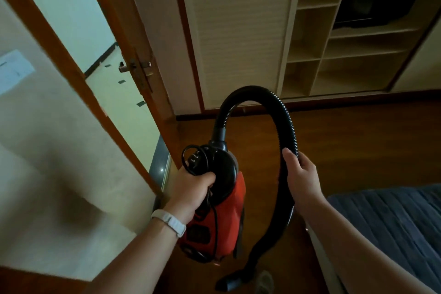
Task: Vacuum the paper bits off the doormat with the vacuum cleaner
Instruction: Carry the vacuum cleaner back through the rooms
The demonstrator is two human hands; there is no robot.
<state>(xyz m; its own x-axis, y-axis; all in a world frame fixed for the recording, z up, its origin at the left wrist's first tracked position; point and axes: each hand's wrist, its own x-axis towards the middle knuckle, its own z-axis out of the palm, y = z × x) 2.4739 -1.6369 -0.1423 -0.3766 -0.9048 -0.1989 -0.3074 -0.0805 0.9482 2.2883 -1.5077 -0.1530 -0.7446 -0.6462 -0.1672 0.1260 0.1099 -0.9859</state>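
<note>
A red and black vacuum cleaner (229, 210) hangs in front of me above the wooden floor. My left hand (191, 188) is shut on its black handle together with the coiled power cord (193, 157). A black ribbed hose (253, 95) arches up from the body and down to the right. My right hand (301, 174) grips that hose partway down. The black nozzle (229, 281) hangs low near the bottom edge. No doormat or paper bits show in this view.
An open wooden door (140, 55) with a metal handle stands at left, with a pale tiled floor (114, 83) beyond it. A wardrobe with open shelves (334, 55) fills the back. A bed with a grey quilt (393, 222) lies at right.
</note>
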